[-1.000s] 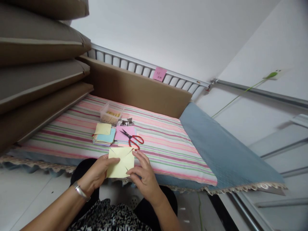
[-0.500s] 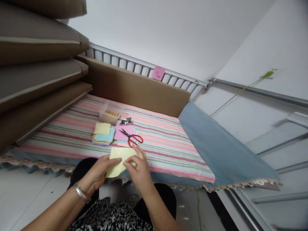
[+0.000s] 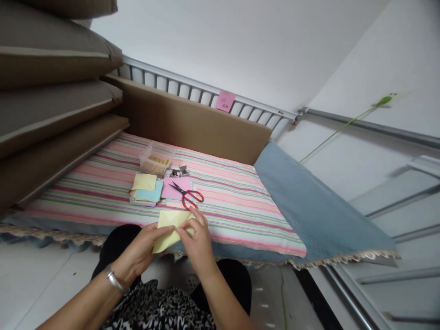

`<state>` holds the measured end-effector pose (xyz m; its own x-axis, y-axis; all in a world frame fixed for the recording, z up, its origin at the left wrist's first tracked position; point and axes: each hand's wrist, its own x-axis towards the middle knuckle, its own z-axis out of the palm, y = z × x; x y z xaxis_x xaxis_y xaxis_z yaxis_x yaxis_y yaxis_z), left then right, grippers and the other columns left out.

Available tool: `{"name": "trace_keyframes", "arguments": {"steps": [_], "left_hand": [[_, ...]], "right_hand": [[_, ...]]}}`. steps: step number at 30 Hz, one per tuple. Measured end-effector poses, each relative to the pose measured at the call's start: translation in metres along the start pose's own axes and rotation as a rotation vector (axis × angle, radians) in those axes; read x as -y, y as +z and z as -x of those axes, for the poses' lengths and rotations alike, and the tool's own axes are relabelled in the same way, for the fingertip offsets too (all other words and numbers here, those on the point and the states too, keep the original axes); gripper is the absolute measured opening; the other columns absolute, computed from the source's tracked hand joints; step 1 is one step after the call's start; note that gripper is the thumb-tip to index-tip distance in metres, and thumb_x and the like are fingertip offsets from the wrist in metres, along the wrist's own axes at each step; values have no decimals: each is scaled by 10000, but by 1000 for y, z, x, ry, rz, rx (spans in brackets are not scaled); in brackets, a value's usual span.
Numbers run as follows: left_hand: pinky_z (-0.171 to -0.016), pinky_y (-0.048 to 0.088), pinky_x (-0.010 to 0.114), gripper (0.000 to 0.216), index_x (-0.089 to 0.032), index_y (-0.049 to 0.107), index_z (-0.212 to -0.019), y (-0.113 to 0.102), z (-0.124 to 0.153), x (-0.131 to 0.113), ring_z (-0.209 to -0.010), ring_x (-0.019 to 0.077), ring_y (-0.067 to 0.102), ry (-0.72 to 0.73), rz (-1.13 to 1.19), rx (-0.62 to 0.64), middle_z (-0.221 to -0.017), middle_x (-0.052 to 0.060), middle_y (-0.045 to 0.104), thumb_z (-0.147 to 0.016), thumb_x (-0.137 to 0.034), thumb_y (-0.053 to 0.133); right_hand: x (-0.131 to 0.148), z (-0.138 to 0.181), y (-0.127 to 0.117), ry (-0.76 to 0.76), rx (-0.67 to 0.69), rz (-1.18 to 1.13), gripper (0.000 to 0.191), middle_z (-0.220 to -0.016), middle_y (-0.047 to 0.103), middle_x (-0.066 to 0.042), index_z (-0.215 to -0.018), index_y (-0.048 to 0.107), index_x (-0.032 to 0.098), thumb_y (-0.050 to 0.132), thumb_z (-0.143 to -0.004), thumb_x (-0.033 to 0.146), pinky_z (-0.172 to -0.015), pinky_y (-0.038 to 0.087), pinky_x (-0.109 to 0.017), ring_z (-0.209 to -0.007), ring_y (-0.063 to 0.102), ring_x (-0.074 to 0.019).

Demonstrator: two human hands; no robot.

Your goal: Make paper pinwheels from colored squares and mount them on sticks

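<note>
A pale yellow paper [image 3: 169, 217], creased and partly folded, is held between both hands just above the near edge of the bed. My left hand [image 3: 146, 243] grips its left side, thumb lying on top near the middle. With thumb and forefinger together, my right hand [image 3: 196, 240] pinches the right part close to my left thumb. Red-handled scissors [image 3: 184, 191] lie slightly opened beyond, on pink paper sheets [image 3: 174, 183]. Left of them is a stack of coloured papers [image 3: 152, 192], topped by a small yellow folded paper [image 3: 144, 182].
Behind the papers stand a clear plastic box [image 3: 147, 166] holding small yellowish pieces and some shiny metal items [image 3: 178, 171]. A striped cloth [image 3: 237, 197] covers the bed. Stacked brown cushions [image 3: 62, 98] rise at left; a brown board [image 3: 192, 121] borders the back.
My right fingertips have come closer to my left thumb at the paper's middle, bringing the paper's right part inward. The view has shifted slightly.
</note>
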<state>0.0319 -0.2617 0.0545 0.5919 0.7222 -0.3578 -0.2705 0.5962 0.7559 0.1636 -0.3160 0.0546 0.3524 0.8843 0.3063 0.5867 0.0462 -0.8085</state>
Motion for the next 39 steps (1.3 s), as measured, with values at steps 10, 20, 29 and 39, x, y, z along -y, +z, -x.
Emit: {"name": "trace_keyframes", "arguments": {"steps": [10, 20, 29, 39], "left_hand": [[-552, 420, 257, 332, -83, 715, -874, -7, -3, 1, -566, 177, 602, 12, -124, -43, -674, 86, 710, -588, -250, 747], [-520, 400, 235, 180, -103, 727, -743, -11, -7, -6, -514, 171, 601, -75, -435, 101, -635, 76, 710, -580, -178, 712], [-539, 415, 236, 202, -120, 692, -779, -17, -12, -16, -555, 160, 599, -31, -393, 108, -660, 53, 695, -601, -203, 740], [-743, 464, 273, 362, -160, 673, -1020, -8, -6, 11, -787, 178, 647, 74, 36, 62, -959, 92, 719, -676, -256, 732]], "right_hand": [[-5, 0, 2, 28, -15, -7, 158, -1319, 488, -107, -824, 632, 204, 668, -676, 163, -1044, 305, -429, -1245, 410, -262], [5, -29, -26, 67, 539, -60, 515, -751, 658, 30, -1090, 623, 269, 646, -608, 91, -538, 455, -229, -625, 590, -152], [-16, -30, -13, 220, 507, -356, 534, -828, 688, 10, -1074, 605, 222, 624, -561, 74, -529, 470, -220, -685, 629, -171], [-7, -25, 6, 345, 145, -592, 483, -851, 705, -6, -1094, 558, 212, 605, -616, 159, -585, 502, -270, -707, 657, -198]]}}
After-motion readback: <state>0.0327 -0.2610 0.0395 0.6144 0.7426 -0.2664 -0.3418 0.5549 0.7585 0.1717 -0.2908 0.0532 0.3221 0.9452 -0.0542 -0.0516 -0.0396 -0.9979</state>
